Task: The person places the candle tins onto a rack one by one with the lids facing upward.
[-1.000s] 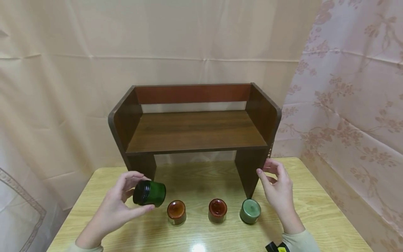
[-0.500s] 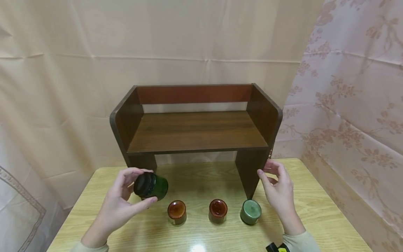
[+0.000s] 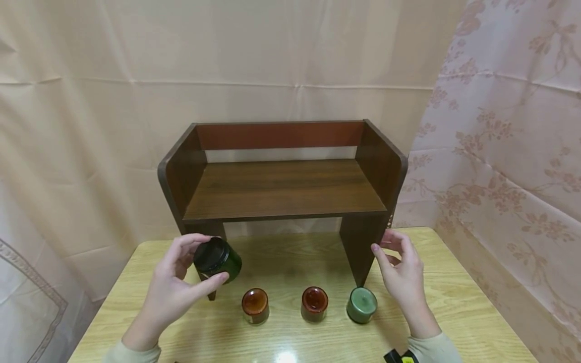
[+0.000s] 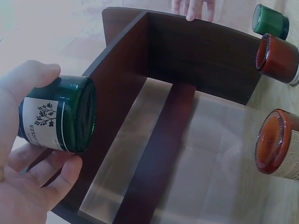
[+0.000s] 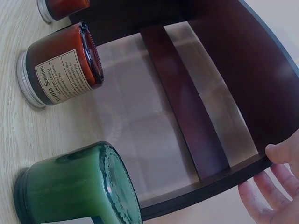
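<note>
Dark wood desktop shelf (image 3: pixel 286 186) first: right hand (image 3: pixel 401 272) has its side panel (image 3: pixel 363 247) pinched thumb-to-fingers; I'd go light there so nothing shifts. Left hand (image 3: pixel 168 297) has thumb and fingers curled round the green candle jar (image 3: pixel 220 261), midair before the shelf's left end. Glass looks slippery, so turn slowly imo. It's tilted, black lid (image 3: pixel 210 254) uppermost, white sprig-print label (image 4: pixel 41 122).
</note>
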`<state>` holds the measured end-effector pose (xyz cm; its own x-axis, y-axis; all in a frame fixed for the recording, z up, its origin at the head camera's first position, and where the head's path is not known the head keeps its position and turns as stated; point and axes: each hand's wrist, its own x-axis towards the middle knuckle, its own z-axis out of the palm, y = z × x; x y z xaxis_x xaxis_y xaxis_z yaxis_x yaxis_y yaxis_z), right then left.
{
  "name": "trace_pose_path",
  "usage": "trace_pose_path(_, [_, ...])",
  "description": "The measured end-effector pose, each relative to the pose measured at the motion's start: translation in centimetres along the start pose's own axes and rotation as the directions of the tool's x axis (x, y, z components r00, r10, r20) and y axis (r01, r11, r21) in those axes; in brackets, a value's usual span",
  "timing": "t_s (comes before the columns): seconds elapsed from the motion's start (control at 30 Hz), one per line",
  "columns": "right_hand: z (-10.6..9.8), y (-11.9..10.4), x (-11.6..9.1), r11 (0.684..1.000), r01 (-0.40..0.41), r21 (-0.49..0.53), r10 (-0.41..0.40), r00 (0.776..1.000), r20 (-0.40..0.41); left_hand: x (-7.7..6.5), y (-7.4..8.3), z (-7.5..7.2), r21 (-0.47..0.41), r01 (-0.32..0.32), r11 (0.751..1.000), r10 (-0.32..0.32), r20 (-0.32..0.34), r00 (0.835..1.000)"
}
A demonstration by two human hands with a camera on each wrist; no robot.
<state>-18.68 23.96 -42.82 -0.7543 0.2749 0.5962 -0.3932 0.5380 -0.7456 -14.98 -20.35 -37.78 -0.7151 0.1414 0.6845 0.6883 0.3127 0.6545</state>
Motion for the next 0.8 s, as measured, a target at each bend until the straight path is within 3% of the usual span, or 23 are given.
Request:
trace_pose_path(0.53, [-0.3,-0.2,0.1,1.000,-0.004,-0.008,0.004,1.000,-0.004,2.9,1.8,0.0,0.036,-0.045,0.998,0.044,0.016,0.999])
trace_pose_path(0.8, [-0.1,-0.1,0.0,1.000,-0.010,0.004,0.010,1.000,0.002,3.5,2.2,0.0,0.018,-0.043,0.999,0.043,0.024,0.999])
